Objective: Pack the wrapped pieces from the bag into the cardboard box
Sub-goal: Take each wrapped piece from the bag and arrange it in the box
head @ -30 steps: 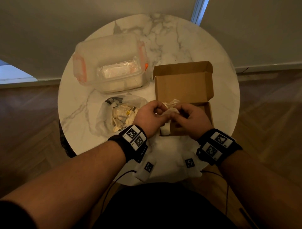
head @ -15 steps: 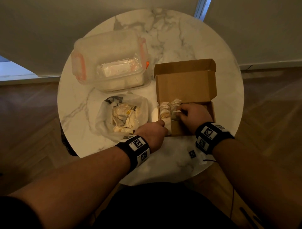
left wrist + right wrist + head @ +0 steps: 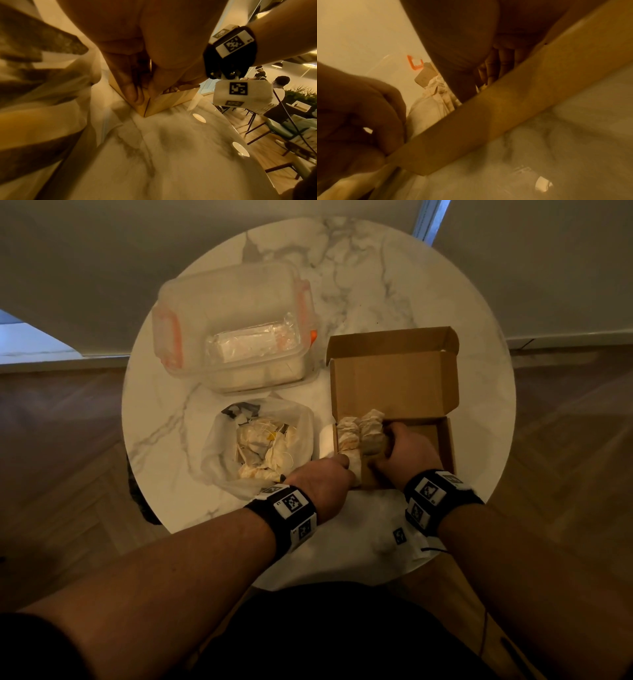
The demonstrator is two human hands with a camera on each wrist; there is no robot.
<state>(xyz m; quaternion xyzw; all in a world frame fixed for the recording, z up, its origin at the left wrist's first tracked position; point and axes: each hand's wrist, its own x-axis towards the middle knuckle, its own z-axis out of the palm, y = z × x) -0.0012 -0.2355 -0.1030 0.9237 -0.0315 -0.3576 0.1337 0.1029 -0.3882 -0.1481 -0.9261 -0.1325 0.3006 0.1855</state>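
Observation:
The open cardboard box stands on the right of the table with its lid up. Two rows of wrapped pieces fill its left end. My right hand is inside the box, thumb and fingers around the wrapped piece of the second row. Seen from the right wrist, its fingers reach down behind the box wall. My left hand grips the box's near left corner. The clear bag, left of the box, holds several more wrapped pieces.
A clear plastic container with orange clips stands behind the bag on the round marble table. Wood floor surrounds the table. The left wrist view shows chairs and seated people far off to the right.
Both hands held a wrapped piece above the box. The right hand has lowered it into the box beside the first row, and the left hand has dropped to the box's near left corner.

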